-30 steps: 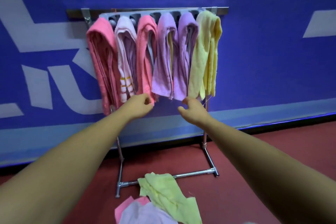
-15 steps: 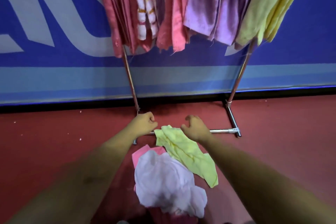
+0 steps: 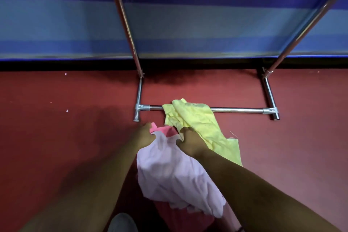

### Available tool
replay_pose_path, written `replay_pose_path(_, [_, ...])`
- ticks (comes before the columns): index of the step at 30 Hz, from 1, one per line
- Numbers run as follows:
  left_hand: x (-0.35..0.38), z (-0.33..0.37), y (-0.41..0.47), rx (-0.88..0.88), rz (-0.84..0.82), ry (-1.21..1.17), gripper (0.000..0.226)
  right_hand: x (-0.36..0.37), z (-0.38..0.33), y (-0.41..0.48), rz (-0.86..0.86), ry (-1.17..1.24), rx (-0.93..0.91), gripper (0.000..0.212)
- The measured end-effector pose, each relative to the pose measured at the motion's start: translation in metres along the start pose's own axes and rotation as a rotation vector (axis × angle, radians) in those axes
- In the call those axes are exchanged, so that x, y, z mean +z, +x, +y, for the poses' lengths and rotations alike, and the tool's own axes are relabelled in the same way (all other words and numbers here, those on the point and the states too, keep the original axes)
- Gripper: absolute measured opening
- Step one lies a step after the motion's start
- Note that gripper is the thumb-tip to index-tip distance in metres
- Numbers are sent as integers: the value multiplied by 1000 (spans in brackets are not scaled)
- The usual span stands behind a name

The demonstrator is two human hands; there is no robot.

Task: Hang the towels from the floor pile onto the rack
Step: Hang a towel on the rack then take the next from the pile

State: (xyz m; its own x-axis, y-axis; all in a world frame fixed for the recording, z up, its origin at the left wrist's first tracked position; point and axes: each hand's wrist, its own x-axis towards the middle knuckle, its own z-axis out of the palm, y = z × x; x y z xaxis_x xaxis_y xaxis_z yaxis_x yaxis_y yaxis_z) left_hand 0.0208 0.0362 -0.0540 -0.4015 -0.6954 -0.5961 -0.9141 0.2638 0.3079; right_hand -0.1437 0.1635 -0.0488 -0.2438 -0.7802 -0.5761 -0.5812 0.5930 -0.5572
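Now both hands, left (image 3: 145,133) and right (image 3: 190,142), have dropped to grip the lilac towel (image 3: 173,175).

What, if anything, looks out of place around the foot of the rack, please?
The yellow towel lies draped over the rack's bottom crossbar rather than wholly in the pile. Otherwise nothing odd stands out.

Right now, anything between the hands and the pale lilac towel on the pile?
Nothing visible. The left hand and right hand are already at the far edge of the pale lilac towel, which lies on top of the pile, over the pink towel and beside the yellow towel.
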Motion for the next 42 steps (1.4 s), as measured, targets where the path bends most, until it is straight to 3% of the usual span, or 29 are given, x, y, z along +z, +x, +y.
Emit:
replay_pose_path(4, [42,-18,26,-59,-132,-54,45,42,10,29,-40,167,-17,71])
replay_pose_path(5, [49,-19,29,-79,-153,-89,50,54,14,36,-46,207,-14,63])
replay_pose_path(7, [57,-21,34,-128,-120,-150,61,65,12,40,-47,229,-11,22])
replay_pose_path(8, [61,-24,37,-129,-84,-184,64,68,10,42,-32,227,-9,17])
replay_pose_path(9, [65,-28,40,-111,-58,-200,62,73,13,46,-5,240,-11,23])
replay_pose_path(11, [72,-37,42,-64,-83,-180,47,82,17,52,-35,331,-3,4])
replay_pose_path(16, [68,-40,35,3,-76,-395,11,75,4,44,-35,581,89,12])
replay_pose_path(19, [44,-29,28,15,-16,-503,23,40,-10,32,-3,761,146,10])
replay_pose_path(23, [-5,1,3,130,5,-581,18,-20,-27,11,-8,877,63,9])
replay_pose_path(27, [-64,38,-38,294,60,-528,26,-78,-55,-34,104,792,-78,15])
replay_pose_path(32, [-131,80,-120,457,153,-505,22,-139,-96,-108,290,696,-239,10])
replay_pose_path(35, [-170,98,-177,499,188,-480,17,-174,-123,-160,391,680,-343,19])
replay_pose_path(39, [-201,107,-248,700,236,-270,45,-208,-155,-226,575,639,-420,26])
replay_pose_path(42, [-200,117,-284,795,381,-360,9,-209,-158,-257,643,596,-472,31])
